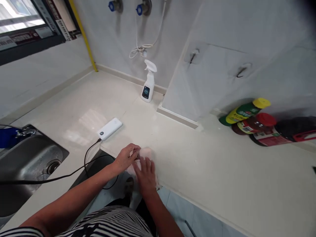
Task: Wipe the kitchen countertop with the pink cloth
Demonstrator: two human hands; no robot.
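A pale pinkish-white cloth [146,152] lies at the front edge of the counter, part of it hanging over. My left hand [127,159] has its fingers bent and closed on the cloth's left side; the fingertips are partly hidden. Over the cloth, my right hand [145,176] rests with its fingers stretched out and flat. To the left of both hands is a white power bank [110,128] with a black cable [86,157] plugged into its near end.
A white spray bottle [148,82] stands against the back wall. Several bottles, including a green one with a yellow cap [243,112], line the wall at right. A steel sink [37,154] is at left. Hooks [240,71] and blue-handled valves [140,9] are on the walls.
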